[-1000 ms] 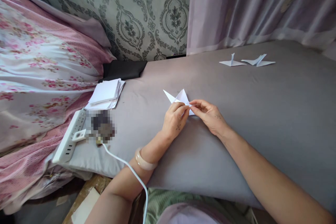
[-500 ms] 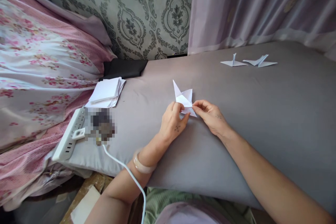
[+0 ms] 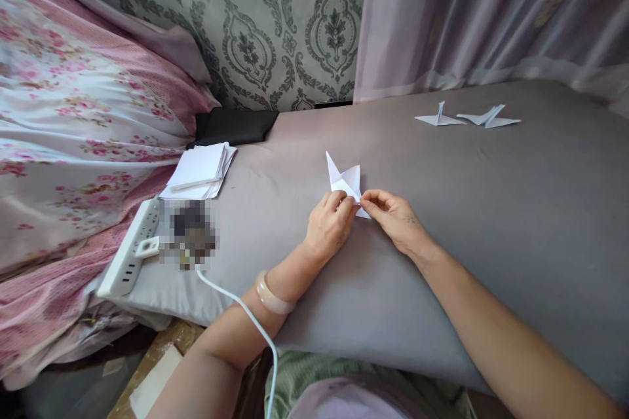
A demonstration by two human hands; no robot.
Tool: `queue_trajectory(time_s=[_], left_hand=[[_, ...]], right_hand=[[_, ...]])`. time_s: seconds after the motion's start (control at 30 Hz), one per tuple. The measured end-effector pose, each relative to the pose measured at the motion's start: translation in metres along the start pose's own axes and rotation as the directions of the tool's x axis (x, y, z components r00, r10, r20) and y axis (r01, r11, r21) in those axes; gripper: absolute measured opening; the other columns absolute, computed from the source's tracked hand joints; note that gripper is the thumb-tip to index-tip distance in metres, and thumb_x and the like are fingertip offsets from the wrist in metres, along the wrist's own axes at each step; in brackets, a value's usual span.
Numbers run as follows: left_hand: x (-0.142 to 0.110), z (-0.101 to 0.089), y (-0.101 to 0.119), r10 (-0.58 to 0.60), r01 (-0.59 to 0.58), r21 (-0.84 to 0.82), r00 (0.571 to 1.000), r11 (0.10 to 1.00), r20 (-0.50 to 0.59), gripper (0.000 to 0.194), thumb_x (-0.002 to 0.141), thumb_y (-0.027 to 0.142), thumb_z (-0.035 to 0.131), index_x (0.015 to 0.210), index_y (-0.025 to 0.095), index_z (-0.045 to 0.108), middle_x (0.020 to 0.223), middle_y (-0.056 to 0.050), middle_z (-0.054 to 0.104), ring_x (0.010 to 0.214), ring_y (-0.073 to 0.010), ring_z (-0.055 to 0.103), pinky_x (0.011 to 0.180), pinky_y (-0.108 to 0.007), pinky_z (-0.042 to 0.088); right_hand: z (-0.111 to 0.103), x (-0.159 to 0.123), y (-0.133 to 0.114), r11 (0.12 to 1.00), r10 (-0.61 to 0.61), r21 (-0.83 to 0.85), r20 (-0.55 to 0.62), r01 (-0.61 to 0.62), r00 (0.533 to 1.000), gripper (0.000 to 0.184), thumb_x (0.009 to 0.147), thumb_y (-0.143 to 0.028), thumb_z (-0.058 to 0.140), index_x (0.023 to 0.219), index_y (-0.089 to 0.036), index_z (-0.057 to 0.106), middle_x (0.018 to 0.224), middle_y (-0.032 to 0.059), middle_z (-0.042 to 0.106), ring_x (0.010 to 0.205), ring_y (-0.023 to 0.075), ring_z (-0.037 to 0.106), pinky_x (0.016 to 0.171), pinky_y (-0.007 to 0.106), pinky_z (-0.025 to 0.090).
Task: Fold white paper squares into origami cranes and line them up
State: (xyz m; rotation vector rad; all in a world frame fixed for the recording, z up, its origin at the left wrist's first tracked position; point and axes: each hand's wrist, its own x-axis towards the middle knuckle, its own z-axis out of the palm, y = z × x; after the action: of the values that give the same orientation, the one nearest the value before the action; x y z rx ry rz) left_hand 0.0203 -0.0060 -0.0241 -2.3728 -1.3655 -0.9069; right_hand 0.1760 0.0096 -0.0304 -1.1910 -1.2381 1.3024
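A partly folded white sheet of origami paper [image 3: 344, 182] is between my two hands, low over the grey padded surface. One narrow point rises at its upper left and a wider flap stands beside it. My left hand [image 3: 330, 224] is closed on the paper's lower left side, its fingertips covering the middle folds. From the right, my right hand [image 3: 390, 216] pinches the paper's right edge between thumb and forefinger. A small white corner sticks out below the fingers.
Two folded paper birds [image 3: 439, 118], [image 3: 490, 118] rest at the far right. To the left lie a stack of white paper [image 3: 197, 167], a black flat case [image 3: 236, 126] and a white power strip [image 3: 128, 255]. A white cable [image 3: 246, 309] crosses over my left forearm.
My left hand has turned and its thumb has come in closer to the right hand, covering more of the lower paper. The right hand has stayed nearly still.
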Motion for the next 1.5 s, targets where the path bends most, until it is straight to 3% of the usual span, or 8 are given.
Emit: queue_trajectory(time_s=[0.17, 0.47, 0.77, 0.87, 1.0, 1.1, 1.3, 1.5], left_hand=[[0.001, 0.002, 0.003, 0.044, -0.042, 0.032, 0.998, 0.999, -0.053, 0.013, 0.095, 0.023, 0.048, 0.089, 0.017, 0.058, 0.088, -0.006, 0.064, 0.079, -0.0170, 0.057, 0.072, -0.028, 0.049], [-0.001, 0.007, 0.004, 0.011, -0.011, -0.003, 0.997, 1.000, -0.082, 0.013, 0.093, 0.019, 0.049, 0.086, 0.017, 0.060, 0.088, -0.006, 0.065, 0.079, -0.0167, 0.057, 0.072, -0.027, 0.049], [-0.001, 0.007, 0.005, -0.043, 0.046, -0.056, 0.998, 0.997, 0.048, 0.020, 0.096, 0.018, 0.043, 0.086, 0.018, 0.060, 0.093, -0.007, 0.063, 0.083, -0.0172, 0.056, 0.076, -0.030, 0.049], [-0.001, 0.004, 0.005, -0.076, 0.082, -0.077, 0.994, 0.994, 0.082, 0.011, 0.094, 0.021, 0.048, 0.095, 0.019, 0.059, 0.102, -0.009, 0.061, 0.090, -0.0189, 0.056, 0.080, -0.033, 0.050], [-0.005, -0.002, -0.007, -0.221, 0.241, -0.136, 0.964, 0.961, 0.147, 0.032, 0.082, 0.031, 0.067, 0.107, 0.018, 0.050, 0.107, -0.010, 0.056, 0.099, -0.0234, 0.055, 0.084, -0.038, 0.050], [-0.010, -0.006, -0.023, -0.306, 0.354, -0.170, 0.917, 0.920, 0.256, 0.023, 0.081, 0.029, 0.067, 0.095, 0.020, 0.051, 0.095, -0.004, 0.058, 0.089, -0.0203, 0.057, 0.077, -0.034, 0.050], [-0.010, -0.009, -0.032, -0.257, 0.348, -0.207, 0.893, 0.914, 0.370, 0.009, 0.087, 0.025, 0.058, 0.094, 0.019, 0.057, 0.090, -0.003, 0.061, 0.078, -0.0160, 0.060, 0.071, -0.028, 0.049], [-0.005, -0.014, -0.025, -0.246, 0.322, -0.124, 0.876, 0.939, 0.415, 0.013, 0.091, 0.024, 0.051, 0.094, 0.020, 0.063, 0.094, -0.006, 0.064, 0.083, -0.0180, 0.063, 0.073, -0.028, 0.050]], right_hand=[[0.001, -0.001, -0.003, 1.000, -0.008, 0.000, -0.009, 0.008, 1.000, 0.030, 0.068, -0.048, 0.071, 0.081, -0.021, 0.066, 0.081, 0.0010, 0.065, 0.080, 0.0165, 0.058, 0.082, 0.032, 0.043], [0.002, -0.001, -0.004, 1.000, -0.018, -0.011, -0.010, 0.018, 1.000, 0.031, 0.068, -0.047, 0.071, 0.081, -0.020, 0.067, 0.081, 0.0013, 0.065, 0.080, 0.0168, 0.058, 0.083, 0.032, 0.043], [0.002, 0.000, -0.001, 0.997, -0.040, -0.061, -0.008, 0.040, 0.999, 0.028, 0.071, -0.046, 0.069, 0.080, -0.020, 0.067, 0.081, 0.0012, 0.066, 0.079, 0.0165, 0.058, 0.081, 0.031, 0.044], [0.001, 0.000, -0.001, 0.996, -0.049, -0.069, -0.007, 0.048, 0.999, 0.029, 0.071, -0.047, 0.069, 0.082, -0.020, 0.067, 0.081, 0.0017, 0.066, 0.079, 0.0166, 0.059, 0.080, 0.031, 0.045], [-0.001, -0.002, -0.005, 0.996, -0.011, -0.089, -0.010, 0.010, 1.000, 0.029, 0.072, -0.046, 0.069, 0.083, -0.020, 0.066, 0.080, 0.0007, 0.065, 0.076, 0.0151, 0.057, 0.076, 0.029, 0.043], [-0.002, -0.003, -0.009, 0.993, 0.021, -0.116, 0.010, -0.020, 1.000, 0.027, 0.072, -0.045, 0.068, 0.081, -0.019, 0.065, 0.078, -0.0005, 0.063, 0.074, 0.0138, 0.055, 0.073, 0.027, 0.042], [-0.010, -0.002, -0.009, 0.979, 0.037, -0.202, 0.054, -0.026, 0.998, 0.024, 0.073, -0.041, 0.066, 0.083, -0.019, 0.066, 0.081, 0.0004, 0.066, 0.075, 0.0147, 0.057, 0.074, 0.028, 0.042], [-0.021, -0.001, -0.011, 0.927, 0.052, -0.375, 0.160, 0.012, 0.986, 0.017, 0.076, -0.037, 0.062, 0.080, -0.021, 0.068, 0.083, 0.0011, 0.070, 0.078, 0.0176, 0.061, 0.075, 0.031, 0.043]])
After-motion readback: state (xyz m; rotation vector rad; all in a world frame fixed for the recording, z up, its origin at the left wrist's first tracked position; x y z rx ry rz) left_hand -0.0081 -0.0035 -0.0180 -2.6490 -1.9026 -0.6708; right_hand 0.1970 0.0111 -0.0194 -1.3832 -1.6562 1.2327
